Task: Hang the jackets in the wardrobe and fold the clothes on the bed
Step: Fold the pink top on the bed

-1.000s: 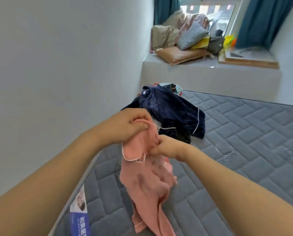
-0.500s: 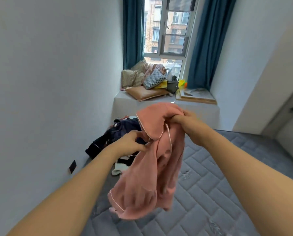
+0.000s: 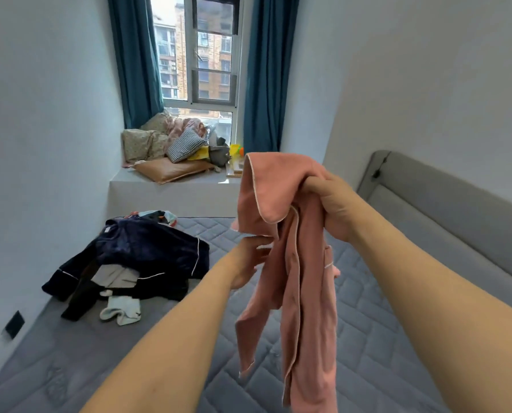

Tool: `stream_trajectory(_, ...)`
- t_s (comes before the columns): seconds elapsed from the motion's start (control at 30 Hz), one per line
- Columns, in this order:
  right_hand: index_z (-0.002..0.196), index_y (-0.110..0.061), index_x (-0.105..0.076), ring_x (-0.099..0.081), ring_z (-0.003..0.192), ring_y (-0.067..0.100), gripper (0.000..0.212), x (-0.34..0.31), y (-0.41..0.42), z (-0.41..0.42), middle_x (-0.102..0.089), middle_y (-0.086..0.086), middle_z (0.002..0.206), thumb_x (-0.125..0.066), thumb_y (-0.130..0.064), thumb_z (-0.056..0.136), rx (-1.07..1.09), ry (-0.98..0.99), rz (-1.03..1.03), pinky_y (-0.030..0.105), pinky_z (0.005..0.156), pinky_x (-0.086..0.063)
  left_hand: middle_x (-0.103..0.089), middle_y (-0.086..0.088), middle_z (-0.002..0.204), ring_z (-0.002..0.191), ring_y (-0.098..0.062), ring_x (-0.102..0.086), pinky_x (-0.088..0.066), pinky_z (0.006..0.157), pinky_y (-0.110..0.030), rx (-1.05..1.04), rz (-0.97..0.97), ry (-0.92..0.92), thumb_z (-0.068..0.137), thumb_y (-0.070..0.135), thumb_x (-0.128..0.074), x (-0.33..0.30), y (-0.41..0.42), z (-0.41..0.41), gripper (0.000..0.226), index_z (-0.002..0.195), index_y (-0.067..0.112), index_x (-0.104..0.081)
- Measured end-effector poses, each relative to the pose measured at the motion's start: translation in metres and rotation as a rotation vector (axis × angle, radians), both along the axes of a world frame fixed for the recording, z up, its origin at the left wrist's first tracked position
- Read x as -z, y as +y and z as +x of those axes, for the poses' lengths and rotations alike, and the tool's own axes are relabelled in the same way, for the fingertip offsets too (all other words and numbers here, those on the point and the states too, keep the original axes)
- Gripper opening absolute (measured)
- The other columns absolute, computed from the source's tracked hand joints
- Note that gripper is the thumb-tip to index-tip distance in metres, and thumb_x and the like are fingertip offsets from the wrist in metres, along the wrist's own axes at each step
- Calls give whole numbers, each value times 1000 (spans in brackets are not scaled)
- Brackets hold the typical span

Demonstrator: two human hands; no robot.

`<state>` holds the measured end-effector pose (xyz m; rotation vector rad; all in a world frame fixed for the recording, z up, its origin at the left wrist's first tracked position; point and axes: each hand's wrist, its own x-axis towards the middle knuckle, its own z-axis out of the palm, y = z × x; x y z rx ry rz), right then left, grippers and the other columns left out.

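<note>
You are standing over the bed (image 3: pixel 368 338), a bare quilted grey mattress that fills the near and right part of the scene, with its padded headboard (image 3: pixel 445 198) along the right wall. At the far end a window ledge (image 3: pixel 171 186) carries a heap of cushions and bags under blue curtains (image 3: pixel 135 61). No wardrobe shows from here, and no hanger either.

On the far left of the mattress lies the unsorted pile (image 3: pixel 135 263): a dark navy jacket with white piping spread on top, a pale grey piece and a light sock poking out beneath it. Nothing there looks folded, so most of the job seems still ahead of you.

The pink garment (image 3: pixel 302 278) is up in the air, just right of centre, hanging long and bunched above the mattress. Your right hand (image 3: pixel 332 204) grips it in a closed fist at the top. Your left hand (image 3: pixel 249 260) is lower and to the left, fingers pinching a fold of the cloth near the collar edge. By my reading you are only finding its edges; it has yet to be laid flat and folded.
</note>
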<state>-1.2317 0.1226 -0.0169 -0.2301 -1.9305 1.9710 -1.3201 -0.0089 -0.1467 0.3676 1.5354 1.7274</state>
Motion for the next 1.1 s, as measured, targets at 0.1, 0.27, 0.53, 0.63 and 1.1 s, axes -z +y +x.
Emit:
stream_trajectory(0.1, 89, -14, -76, -69, 78, 24, 25, -4, 32, 35, -74, 12, 86, -59, 0, 79, 87, 25, 8, 36, 77, -57, -45, 5, 142, 137, -15, -33, -20, 108, -42, -89, 15, 53, 79, 32, -72, -9, 44, 31, 66, 140, 28, -48)
stream_trajectory(0.27, 97, -16, -71, -70, 81, 19, 17, -8, 72, 84, -75, 7, 91, -68, -8, 83, 234, 93, 14, 33, 76, -57, -63, -3, 129, 125, -13, -49, -29, 106, -37, -23, 157, 218, 89, 18, -64, -18, 91, 62, 41, 128, 9, -56)
stream_trajectory(0.53, 94, -18, -66, -65, 74, 6, 19, 4, 95, 138, -71, -6, 85, -77, -15, 78, 534, -2, 365, 22, 65, -53, -68, 9, 110, 97, 1, -63, -48, 83, -11, -234, 244, 586, 100, 29, -52, -50, 64, 65, 18, 116, 26, -58)
stream_trajectory(0.63, 77, -23, -60, -56, 65, 5, 15, 22, 91, 148, -62, -10, 72, -75, -20, 78, 596, -82, 498, 20, 57, -47, -61, 32, 96, 88, 21, -53, -38, 72, -1, -241, 84, 996, 100, 41, -46, -58, 40, 70, 15, 109, 40, -58)
stream_trajectory(1.1, 71, -11, -52, -43, 60, 8, 39, 128, 157, 100, -49, -9, 65, -71, -43, 83, 575, -218, 497, 31, 58, -36, -65, -13, 97, 90, -38, -59, -35, 69, -39, -272, -512, 1377, 99, 59, -7, -4, 85, 5, 59, 86, 18, -48)
